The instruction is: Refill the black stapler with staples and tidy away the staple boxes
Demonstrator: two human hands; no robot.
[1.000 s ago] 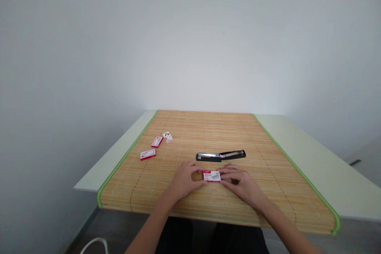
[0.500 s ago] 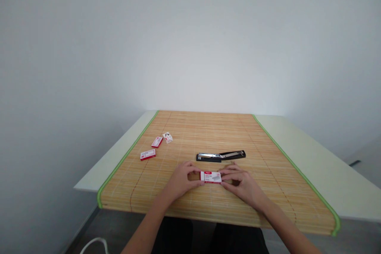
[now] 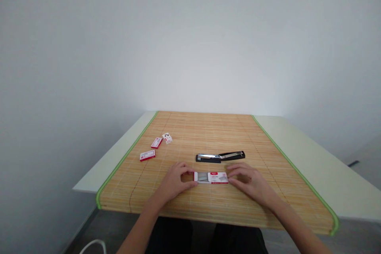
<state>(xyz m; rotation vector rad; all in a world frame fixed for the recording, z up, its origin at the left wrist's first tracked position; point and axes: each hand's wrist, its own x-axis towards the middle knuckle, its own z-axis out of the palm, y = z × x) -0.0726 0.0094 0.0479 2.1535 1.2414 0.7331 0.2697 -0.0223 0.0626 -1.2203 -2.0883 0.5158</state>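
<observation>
**Fingers of both hands on a half-open staple box**

Fingers of my left hand (image 3: 175,180) curl closed around the left end of a small red and white staple box (image 3: 219,177), low in the middle of the frame. Fingers of my right hand (image 3: 250,182) pinch its right end. Both hands rest on a bamboo mat (image 3: 208,131) that covers a pale table (image 3: 312,158).

The box is the sliding kind. Its inner tray (image 3: 201,177) sticks out to the left of the outer sleeve, and grey staples show inside it. How full the tray is, I cannot tell. I judge this to be the opening step, about halfway done. Pulling further would call for a firm hold on the sleeve and a level tray, or the staples could spill.

Just above the box lies a black stapler (image 3: 220,156), swung open flat with its metal channel showing. Toward the left of the mat sit three more small boxes (image 3: 148,155), well apart from my hands. The two nearer ones look closed and flat; the farthest one (image 3: 167,138) is too small to judge.
</observation>
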